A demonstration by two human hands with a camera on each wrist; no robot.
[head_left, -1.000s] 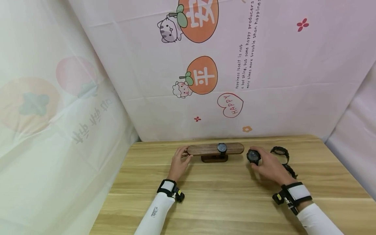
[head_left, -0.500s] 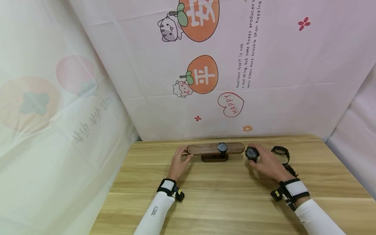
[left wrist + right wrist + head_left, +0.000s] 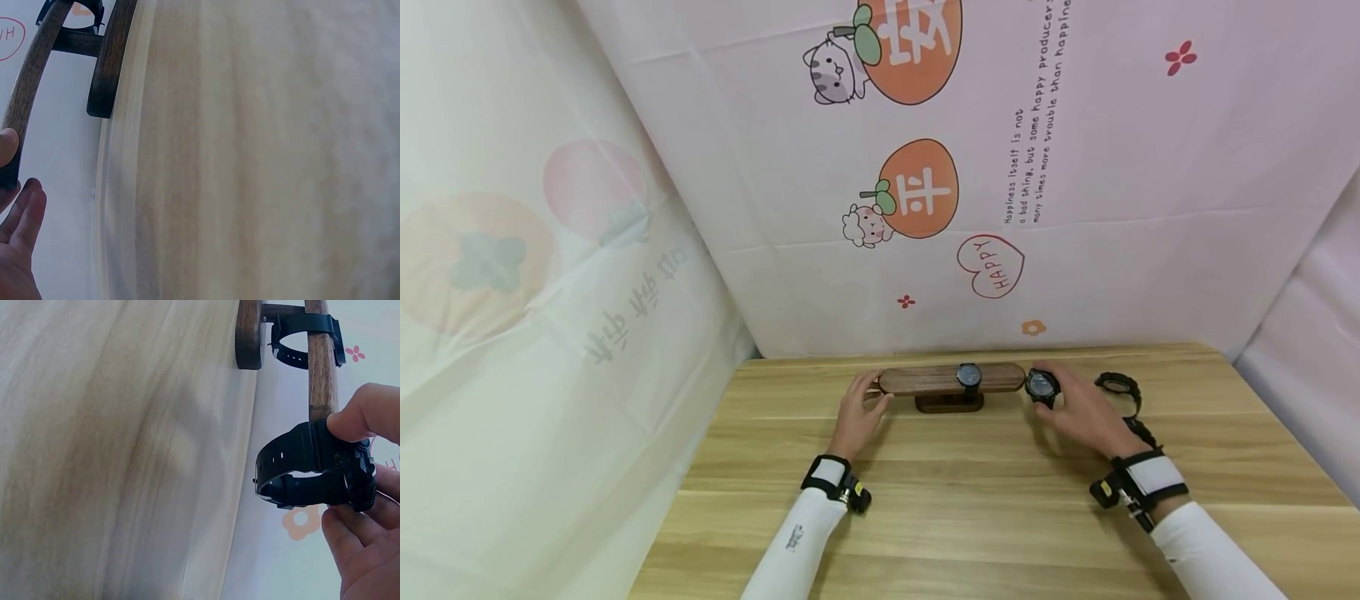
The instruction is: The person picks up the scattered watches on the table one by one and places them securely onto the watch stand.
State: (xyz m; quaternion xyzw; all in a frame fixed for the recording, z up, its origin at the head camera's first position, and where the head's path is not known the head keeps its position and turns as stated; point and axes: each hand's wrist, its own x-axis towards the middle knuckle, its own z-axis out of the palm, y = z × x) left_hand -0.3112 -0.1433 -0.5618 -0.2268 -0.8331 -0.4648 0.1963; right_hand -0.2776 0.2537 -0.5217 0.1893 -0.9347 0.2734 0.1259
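Note:
A wooden watch stand (image 3: 921, 382) with a long rounded bar on a short base is near the table's back edge. My left hand (image 3: 854, 423) holds the bar's left end, with the thumb on the wood in the left wrist view. One black watch (image 3: 968, 377) is looped around the bar, right of its middle. At the bar's right end my right hand (image 3: 1088, 417) pinches a second black watch (image 3: 1041, 387) by its case between thumb and fingers. In the right wrist view that watch's strap (image 3: 289, 451) forms a closed loop, right at the bar's tip.
Two more black watches lie to the right: one looped watch (image 3: 1117, 386) near the back, and another watch (image 3: 1141, 433) partly hidden behind my right wrist. The wood-grain table (image 3: 970, 517) ends at a printed white cloth (image 3: 820, 308) behind.
My right hand has moved a little left and back with the watch, bringing it close to the bar's right end. The left hand keeps its hold on the bar.

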